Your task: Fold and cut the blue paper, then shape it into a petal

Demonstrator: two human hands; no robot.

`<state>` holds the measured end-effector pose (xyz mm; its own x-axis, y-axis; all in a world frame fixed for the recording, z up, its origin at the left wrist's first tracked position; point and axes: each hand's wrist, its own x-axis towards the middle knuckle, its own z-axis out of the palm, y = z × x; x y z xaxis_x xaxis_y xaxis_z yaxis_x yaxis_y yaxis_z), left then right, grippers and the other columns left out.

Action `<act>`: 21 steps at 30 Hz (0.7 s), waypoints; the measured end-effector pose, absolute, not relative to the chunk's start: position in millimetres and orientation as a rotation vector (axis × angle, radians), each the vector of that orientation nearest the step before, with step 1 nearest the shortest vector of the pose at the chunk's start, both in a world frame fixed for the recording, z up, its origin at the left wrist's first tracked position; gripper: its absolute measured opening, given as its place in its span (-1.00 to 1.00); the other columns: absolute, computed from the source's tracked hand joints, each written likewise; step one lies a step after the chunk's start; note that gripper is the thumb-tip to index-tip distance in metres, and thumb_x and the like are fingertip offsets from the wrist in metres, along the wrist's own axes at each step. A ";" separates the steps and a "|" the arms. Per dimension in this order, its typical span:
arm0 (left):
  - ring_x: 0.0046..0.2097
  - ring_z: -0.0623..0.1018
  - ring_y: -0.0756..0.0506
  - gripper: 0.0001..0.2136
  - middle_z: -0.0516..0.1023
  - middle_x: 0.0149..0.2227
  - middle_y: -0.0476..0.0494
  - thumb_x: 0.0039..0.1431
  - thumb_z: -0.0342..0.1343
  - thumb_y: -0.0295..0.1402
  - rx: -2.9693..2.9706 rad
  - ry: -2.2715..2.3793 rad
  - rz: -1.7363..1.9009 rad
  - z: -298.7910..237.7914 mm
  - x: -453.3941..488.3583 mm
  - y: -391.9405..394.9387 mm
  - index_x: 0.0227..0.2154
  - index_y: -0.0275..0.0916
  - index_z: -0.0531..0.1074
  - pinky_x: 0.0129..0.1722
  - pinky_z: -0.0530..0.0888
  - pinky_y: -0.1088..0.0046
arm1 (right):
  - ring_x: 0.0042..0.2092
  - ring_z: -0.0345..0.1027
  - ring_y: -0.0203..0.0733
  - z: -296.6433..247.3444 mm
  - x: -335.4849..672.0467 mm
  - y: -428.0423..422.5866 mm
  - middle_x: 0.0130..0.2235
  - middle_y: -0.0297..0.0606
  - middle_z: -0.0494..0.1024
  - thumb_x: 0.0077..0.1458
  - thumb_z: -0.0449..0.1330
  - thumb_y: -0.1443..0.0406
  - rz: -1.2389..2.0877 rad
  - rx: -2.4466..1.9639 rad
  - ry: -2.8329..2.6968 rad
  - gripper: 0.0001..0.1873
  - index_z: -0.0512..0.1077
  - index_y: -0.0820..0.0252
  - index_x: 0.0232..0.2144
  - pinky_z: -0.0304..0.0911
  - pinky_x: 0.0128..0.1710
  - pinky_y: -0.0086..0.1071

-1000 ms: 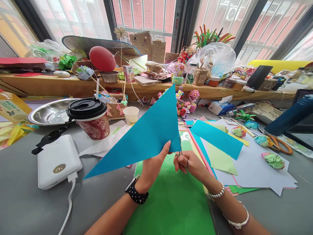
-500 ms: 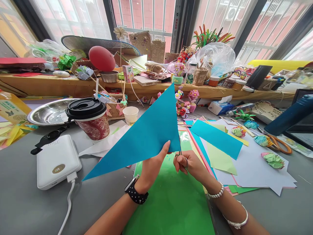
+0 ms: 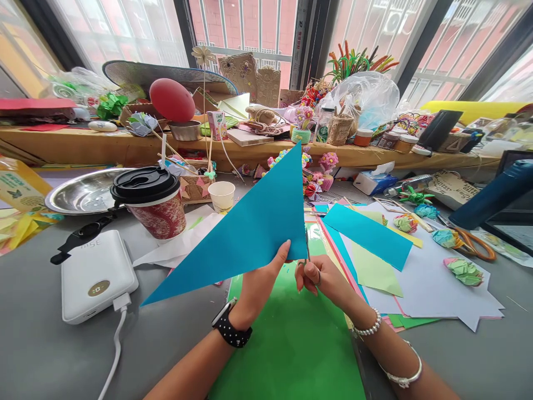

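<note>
Blue paper triangle (image 3: 245,228) held up above the green mat (image 3: 287,350), toward the bench's (image 3: 29,344) near edge. Left hand (image 3: 261,288) pinching its lower right part, thumb on the front face. Right hand (image 3: 322,278) gripping scissors (image 3: 308,255) at the sheet's right edge; can't tell blade opening. Paper cup (image 3: 222,195) toward the bench's far edge.

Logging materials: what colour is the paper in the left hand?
The paper is plain bright blue, clearest in the head view.

Barred wndws (image 3: 245,30) behind brn ledge (image 3: 83,143); gry tbl (image 3: 33,339).
</note>
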<state>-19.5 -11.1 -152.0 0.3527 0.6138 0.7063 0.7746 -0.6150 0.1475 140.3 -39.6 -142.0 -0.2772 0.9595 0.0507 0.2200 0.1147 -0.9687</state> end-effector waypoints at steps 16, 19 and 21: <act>-0.32 0.51 -0.11 -0.70 0.57 -0.38 -0.02 0.18 -0.15 -0.35 -2.494 -1.320 -1.072 -151.6 -20.0 -12.2 -0.10 -0.21 0.38 -0.21 0.38 0.42 | -0.70 0.02 -0.42 -143.1 141.1 -38.2 -0.76 -0.41 0.12 -0.13 -0.10 -0.23 1.211 -1.223 -1.631 -0.29 0.36 0.29 -0.72 -0.07 -0.67 -0.46; -0.28 0.51 -0.14 -0.69 0.57 -0.38 -0.03 0.17 -0.12 -0.29 -2.484 -1.345 -1.092 -150.6 -19.8 -12.6 -0.08 -0.22 0.37 -0.19 0.38 0.39 | -0.70 0.01 -0.42 -141.8 140.8 -38.2 -0.76 -0.42 0.11 -0.13 -0.11 -0.23 1.201 -1.230 -1.637 -0.29 0.35 0.28 -0.74 -0.07 -0.67 -0.46; -0.27 0.52 -0.14 -0.69 0.57 -0.38 -0.04 0.16 -0.11 -0.27 -2.471 -1.352 -1.126 -149.6 -19.3 -12.7 -0.10 -0.22 0.39 -0.18 0.37 0.39 | -0.70 0.01 -0.42 -141.1 140.6 -38.2 -0.77 -0.42 0.10 -0.14 -0.10 -0.23 1.193 -1.227 -1.638 -0.30 0.34 0.28 -0.74 -0.07 -0.67 -0.46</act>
